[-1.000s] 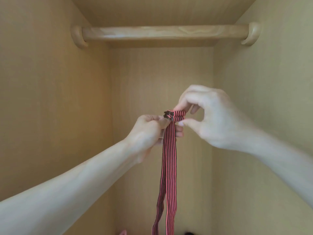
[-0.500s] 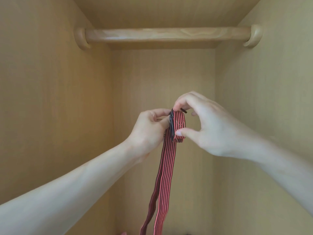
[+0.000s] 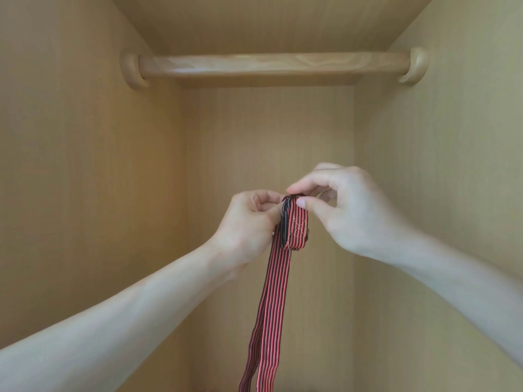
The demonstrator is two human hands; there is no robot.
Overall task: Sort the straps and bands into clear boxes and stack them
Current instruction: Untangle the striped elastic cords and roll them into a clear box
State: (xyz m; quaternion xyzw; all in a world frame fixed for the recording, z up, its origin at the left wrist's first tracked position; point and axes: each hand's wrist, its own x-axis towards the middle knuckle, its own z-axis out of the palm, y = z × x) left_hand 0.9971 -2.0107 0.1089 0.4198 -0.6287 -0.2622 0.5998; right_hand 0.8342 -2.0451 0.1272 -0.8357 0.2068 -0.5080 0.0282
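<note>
Left hand (image 3: 249,222) and right hand (image 3: 349,212) on 2 bare forearms (image 3: 147,309).

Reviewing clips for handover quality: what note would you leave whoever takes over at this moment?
Left hand: pinches the striped strap at its dark buckle.
Right hand: pinches the folded, stitched end beside it.
Strap: hangs from both hands inside the wardrobe, below the rail; lower end out of frame.
Done: top end folded over.
Left: finish folding, box it, stack; no clear boxes in view.

Home wardrobe interior; light wood panels (image 3: 85,165); wooden hanging rail (image 3: 271,65) spans side walls
</note>
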